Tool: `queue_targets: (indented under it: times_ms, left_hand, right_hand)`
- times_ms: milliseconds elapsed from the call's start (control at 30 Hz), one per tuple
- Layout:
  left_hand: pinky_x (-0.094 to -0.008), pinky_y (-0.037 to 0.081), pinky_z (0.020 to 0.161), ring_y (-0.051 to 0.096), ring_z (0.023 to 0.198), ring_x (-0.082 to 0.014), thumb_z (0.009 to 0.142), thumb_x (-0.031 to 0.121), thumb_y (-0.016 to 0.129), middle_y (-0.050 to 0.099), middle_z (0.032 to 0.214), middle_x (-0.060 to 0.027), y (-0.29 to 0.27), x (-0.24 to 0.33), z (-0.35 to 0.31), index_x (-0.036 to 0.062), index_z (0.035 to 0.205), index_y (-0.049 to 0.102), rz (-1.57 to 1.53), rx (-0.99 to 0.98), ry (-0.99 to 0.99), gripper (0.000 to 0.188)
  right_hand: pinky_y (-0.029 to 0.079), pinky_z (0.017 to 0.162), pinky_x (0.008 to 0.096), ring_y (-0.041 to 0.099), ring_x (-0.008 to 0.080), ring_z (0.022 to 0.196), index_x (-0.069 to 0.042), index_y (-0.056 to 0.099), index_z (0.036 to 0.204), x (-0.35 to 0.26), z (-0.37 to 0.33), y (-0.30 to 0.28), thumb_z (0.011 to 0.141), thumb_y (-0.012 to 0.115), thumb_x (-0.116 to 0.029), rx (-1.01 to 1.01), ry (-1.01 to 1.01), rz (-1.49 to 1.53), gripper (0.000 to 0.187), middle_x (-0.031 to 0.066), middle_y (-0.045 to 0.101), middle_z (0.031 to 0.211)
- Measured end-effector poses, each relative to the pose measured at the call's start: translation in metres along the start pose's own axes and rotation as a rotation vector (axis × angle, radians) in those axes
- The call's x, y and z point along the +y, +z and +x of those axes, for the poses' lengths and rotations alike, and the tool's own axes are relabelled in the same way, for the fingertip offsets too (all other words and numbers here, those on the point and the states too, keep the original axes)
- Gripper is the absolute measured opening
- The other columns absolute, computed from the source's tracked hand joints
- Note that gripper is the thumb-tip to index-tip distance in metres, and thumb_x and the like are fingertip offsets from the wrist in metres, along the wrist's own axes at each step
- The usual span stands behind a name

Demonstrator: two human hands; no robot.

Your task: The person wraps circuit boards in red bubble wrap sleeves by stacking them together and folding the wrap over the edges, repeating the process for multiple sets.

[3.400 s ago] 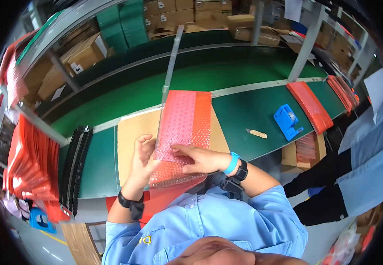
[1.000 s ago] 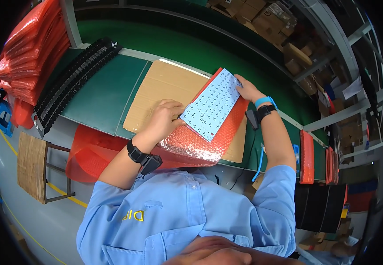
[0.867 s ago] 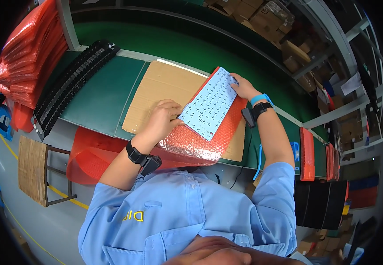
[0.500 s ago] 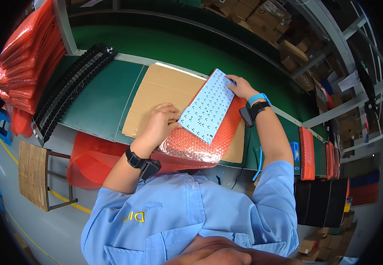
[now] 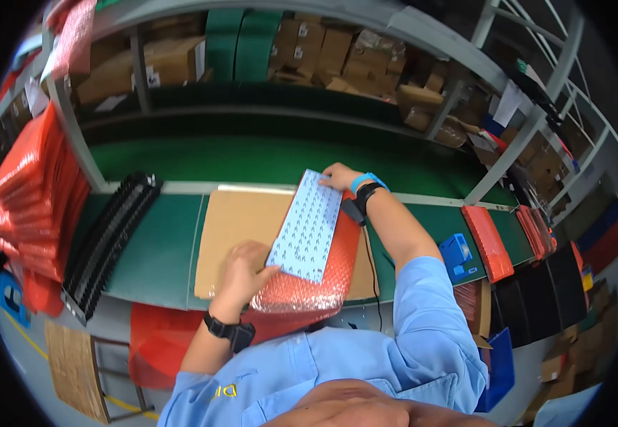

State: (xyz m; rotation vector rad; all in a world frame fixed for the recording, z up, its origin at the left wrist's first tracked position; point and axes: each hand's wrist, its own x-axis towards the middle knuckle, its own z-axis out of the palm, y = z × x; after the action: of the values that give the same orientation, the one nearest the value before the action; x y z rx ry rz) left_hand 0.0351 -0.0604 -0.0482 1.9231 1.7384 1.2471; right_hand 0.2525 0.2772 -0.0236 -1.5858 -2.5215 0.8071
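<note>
A long white circuit board (image 5: 305, 226), keyboard-shaped and dotted with rows of small dark marks, lies tilted over red bubble wrap (image 5: 302, 294). My right hand (image 5: 340, 178) grips its far right corner, fingers bent over the edge. At the near left corner, my left hand (image 5: 241, 272) pinches the rim with the thumb; its other fingers are curled and slightly blurred. Beneath the wrap is a flat brown cardboard sheet (image 5: 241, 217) on the green bench (image 5: 149, 242).
To the left stand a black slotted rack (image 5: 113, 242) and a tall pile of red bubble-wrap bags (image 5: 28, 206). On the right are a blue box (image 5: 455, 255) and red wrapped packs (image 5: 488, 243). A green conveyor belt (image 5: 252, 160) runs behind; a wooden stool (image 5: 74, 370) stands lower left.
The view has tilted up, so the bench sits lower and more shelving shows. The board has turned to stand more upright in the picture; both hands keep hold of it.
</note>
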Motion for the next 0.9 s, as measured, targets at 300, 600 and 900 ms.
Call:
queue_targets:
  times_ms: [300, 600, 900]
  left_hand:
    - [-0.0439, 0.043, 0.105, 0.056, 0.120, -0.0371, 0.074, 0.016, 0.083, 0.063, 0.127, -0.0176, 0.005, -0.012, -0.009, 0.0016, 0.114, 0.069, 0.067, -0.041, 0.033, 0.045]
    - [-0.0339, 0.049, 0.096, 0.062, 0.111, -0.0203, 0.093, 0.008, 0.065, 0.064, 0.122, -0.0120, 0.024, -0.040, -0.009, 0.0003, 0.102, 0.064, -0.850, -0.147, -0.224, 0.012]
    - [-0.0285, 0.054, 0.081, 0.066, 0.086, -0.0104, 0.088, 0.003, 0.072, 0.071, 0.091, -0.0020, -0.073, 0.017, -0.054, -0.0030, 0.114, 0.065, -0.596, -0.535, -0.491, 0.028]
  right_hand:
    - [0.054, 0.083, 0.0370, 0.070, 0.0213, 0.093, -0.002, 0.072, 0.110, -0.047, -0.035, -0.085, 0.085, 0.078, -0.027, -0.226, -0.040, 0.106, 0.036, 0.0116, 0.073, 0.107]
    - [0.053, 0.081, 0.0285, 0.065, 0.0101, 0.087, 0.000, 0.069, 0.104, -0.142, -0.165, -0.176, 0.078, 0.080, -0.014, -0.218, -0.583, 0.252, 0.031, 0.0027, 0.071, 0.095]
    - [0.051, 0.087, 0.0276, 0.066, 0.0135, 0.093, 0.006, 0.061, 0.123, -0.119, -0.304, -0.233, 0.082, 0.073, -0.014, 0.242, -0.702, 0.379, 0.047, 0.0072, 0.069, 0.105]
